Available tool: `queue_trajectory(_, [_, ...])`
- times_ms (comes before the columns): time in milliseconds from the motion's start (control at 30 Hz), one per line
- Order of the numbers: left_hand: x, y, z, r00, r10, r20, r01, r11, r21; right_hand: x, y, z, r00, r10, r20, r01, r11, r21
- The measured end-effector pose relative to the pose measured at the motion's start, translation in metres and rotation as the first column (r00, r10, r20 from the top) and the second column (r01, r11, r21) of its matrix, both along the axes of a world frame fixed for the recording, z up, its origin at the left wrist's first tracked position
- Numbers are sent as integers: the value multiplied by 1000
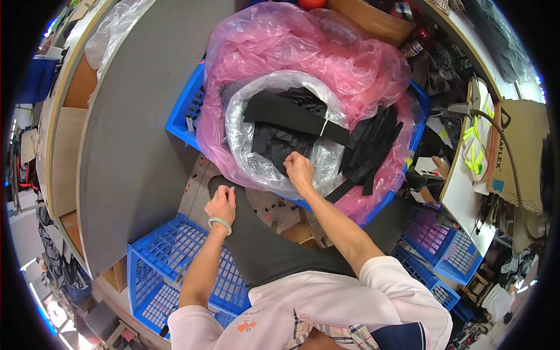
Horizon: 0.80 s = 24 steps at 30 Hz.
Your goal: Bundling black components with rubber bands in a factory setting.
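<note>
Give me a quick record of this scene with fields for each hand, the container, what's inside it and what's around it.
left hand: resting on the person's dark trouser knee, a pale bangle on the wrist
right hand: closed on black fabric pieces inside the clear plastic bag
container: blue plastic crate lined with a pink plastic bag
contents: clear bag of black pieces, loose black strips beside it
surroundings: grey table to the left, empty blue crate below the left hand

pale pink short-sleeved shirt | dark trousers | pale bangle (220, 224) on left wrist
</note>
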<state>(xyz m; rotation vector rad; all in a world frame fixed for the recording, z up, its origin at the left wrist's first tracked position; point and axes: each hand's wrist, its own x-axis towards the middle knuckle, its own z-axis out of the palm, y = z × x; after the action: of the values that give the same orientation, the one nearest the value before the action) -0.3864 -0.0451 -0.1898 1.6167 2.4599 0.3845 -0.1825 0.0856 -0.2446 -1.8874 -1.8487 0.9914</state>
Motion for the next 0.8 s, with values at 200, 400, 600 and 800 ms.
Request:
queue_trajectory(200, [-14, 21, 6, 999, -37, -29, 38, 999, 28, 13, 12, 3, 993, 50, -111, -61, 994, -94])
queue_trajectory(400, [6, 19, 18, 938, 169, 301, -158, 986, -60, 23, 9, 22, 717, -315, -621, 271, 948, -168])
queue_trajectory(600, [114, 40, 117, -199, 110, 974, -110, 985, -134, 79, -36, 140, 415, -386, -824, 141, 922, -361])
queue_trajectory(800, [145, 27, 117, -312, 107, 944, 40, 994, -99, 115, -89, 187, 778, 88, -622, 150, 935, 320])
